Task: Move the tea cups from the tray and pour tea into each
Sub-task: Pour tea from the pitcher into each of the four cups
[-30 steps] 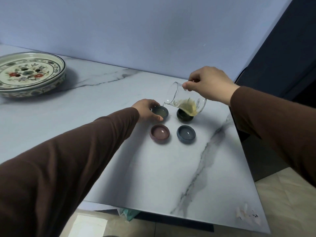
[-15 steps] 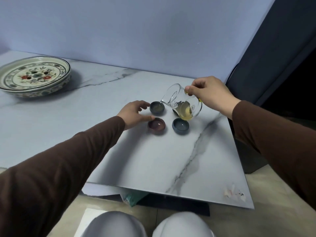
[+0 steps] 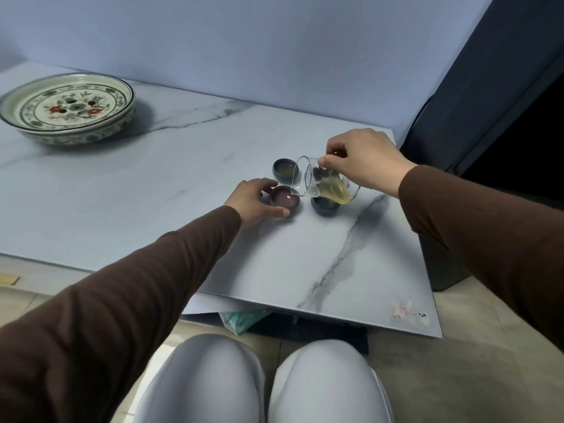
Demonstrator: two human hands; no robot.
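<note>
Glass pitcher (image 3: 331,189) ~horiz., spout twd maroon cup (image 3: 284,200)

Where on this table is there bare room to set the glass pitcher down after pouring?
Bare marble lies between the patterned tray and the left hand. A wider bare patch runs from the brown cup and blue-grey cup to the near edge of the table. Crowded: the cup cluster, under the glass pitcher in the right hand.

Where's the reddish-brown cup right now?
In the head view, the reddish-brown cup sits on the marble table, held by the left hand, under the spout of the glass pitcher, left of the dark blue cup.
</note>
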